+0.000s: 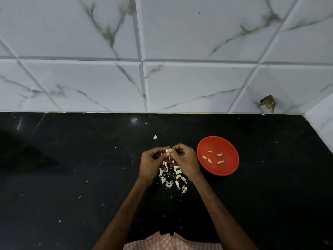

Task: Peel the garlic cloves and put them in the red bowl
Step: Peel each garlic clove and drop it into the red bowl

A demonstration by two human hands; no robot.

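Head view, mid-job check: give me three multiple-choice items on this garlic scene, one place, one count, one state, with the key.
1. Where is the red bowl relative to the hands? A. Right of them B. Left of them C. Under them
2. How many peeled cloves lie in it? A. Two B. Five C. Nine
3. What are the left hand and right hand doing? A. Resting flat B. Lifting the bowl C. Pinching one garlic clove together

Key: 1 A, it stands on the black counter beside the right hand. 2 B, five cloves show on its red floor. 3 C, both hands' fingertips meet on the clove above the skins.
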